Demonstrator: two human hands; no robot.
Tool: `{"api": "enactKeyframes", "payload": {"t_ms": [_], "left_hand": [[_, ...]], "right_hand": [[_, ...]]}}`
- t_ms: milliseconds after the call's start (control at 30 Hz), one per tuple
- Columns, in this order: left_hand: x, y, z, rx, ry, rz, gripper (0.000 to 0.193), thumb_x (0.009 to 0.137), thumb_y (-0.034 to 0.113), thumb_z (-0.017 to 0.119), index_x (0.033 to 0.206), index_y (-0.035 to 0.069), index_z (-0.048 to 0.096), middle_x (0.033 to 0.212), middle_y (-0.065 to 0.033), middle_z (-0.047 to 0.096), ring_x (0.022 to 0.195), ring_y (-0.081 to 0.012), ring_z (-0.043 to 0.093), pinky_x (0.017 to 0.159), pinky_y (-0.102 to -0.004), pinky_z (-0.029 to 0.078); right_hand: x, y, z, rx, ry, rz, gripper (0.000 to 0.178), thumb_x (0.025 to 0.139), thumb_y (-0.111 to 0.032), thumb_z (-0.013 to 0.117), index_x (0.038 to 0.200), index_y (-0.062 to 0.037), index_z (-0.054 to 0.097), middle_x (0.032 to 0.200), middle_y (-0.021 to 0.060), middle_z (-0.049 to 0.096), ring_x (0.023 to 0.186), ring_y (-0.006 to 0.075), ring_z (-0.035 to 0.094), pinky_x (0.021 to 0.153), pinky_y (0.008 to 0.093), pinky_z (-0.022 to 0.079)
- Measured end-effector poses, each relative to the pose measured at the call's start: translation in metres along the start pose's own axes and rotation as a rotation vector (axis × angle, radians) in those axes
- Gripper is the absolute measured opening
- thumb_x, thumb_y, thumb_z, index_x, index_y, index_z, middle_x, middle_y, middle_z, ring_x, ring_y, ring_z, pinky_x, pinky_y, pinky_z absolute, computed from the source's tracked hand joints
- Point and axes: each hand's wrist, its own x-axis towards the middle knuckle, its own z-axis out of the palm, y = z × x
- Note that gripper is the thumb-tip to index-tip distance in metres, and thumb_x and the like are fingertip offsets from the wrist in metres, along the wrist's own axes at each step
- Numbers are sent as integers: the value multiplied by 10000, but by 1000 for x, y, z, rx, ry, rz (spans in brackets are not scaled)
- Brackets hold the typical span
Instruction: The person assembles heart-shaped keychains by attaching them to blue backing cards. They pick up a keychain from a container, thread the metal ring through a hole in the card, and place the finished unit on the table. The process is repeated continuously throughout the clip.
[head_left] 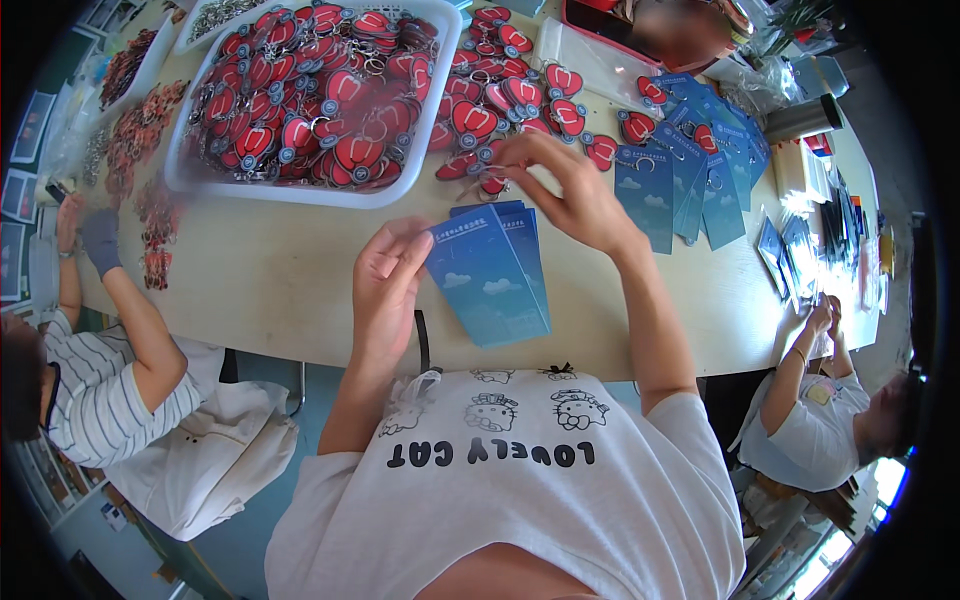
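Note:
Near the table's front edge, my left hand (385, 275) pinches a blue card (485, 285) by its upper left corner, thumb on the face. The card has printed clouds and lies over other blue cards (530, 260) fanned out behind it. Beyond them my right hand (575, 190) reaches to the near side of a loose pile of red heart-shaped keychains (475, 120). Its thumb and index finger come together at a keychain there, slightly blurred and partly covered by the fingers.
A white plastic basket (300, 196) full of red keychains stands at the back left. Blue cards with keychains (690, 170) overlap at the right, near a dark cylinder (803, 118). Co-workers sit at both sides: a gloved hand (101, 240) at left, bare hands (826, 316) at right.

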Motion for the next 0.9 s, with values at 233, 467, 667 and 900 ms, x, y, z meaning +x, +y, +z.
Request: {"api": "enactKeyframes", "payload": {"t_ms": [233,467,667,900], "left_hand": [[23,16,61,396,147,759,271,903,-33,572,1161,-33,489,981,-101,591,874,-112,585,770,-229,471],[38,12,101,260,-67,713,328,871,-28,630,1159,-27,473,993,-111,610,904,-118,593,784,-228,476],[36,5,91,1,-318,213,372,825,-6,694,1160,-8,532,1069,-70,604,990,-112,580,856,-260,480],[30,0,98,-54,-207,173,218,860,82,685,1060,18,629,974,-26,655,923,-83,592,835,-250,464]], "right_hand": [[-28,-51,-48,-123,170,97,109,803,0,666,897,-18,612,949,112,601,881,247,606,743,338,489],[-27,-57,-23,-54,450,103,111,793,-11,690,887,-13,630,994,87,608,866,221,602,753,315,487],[-28,-59,-22,-54,561,184,157,790,-12,705,936,-4,649,849,55,638,741,134,603,660,253,506],[-25,-64,-10,28,671,172,304,767,-6,744,1037,1,604,907,62,676,788,122,670,687,235,533]]}}
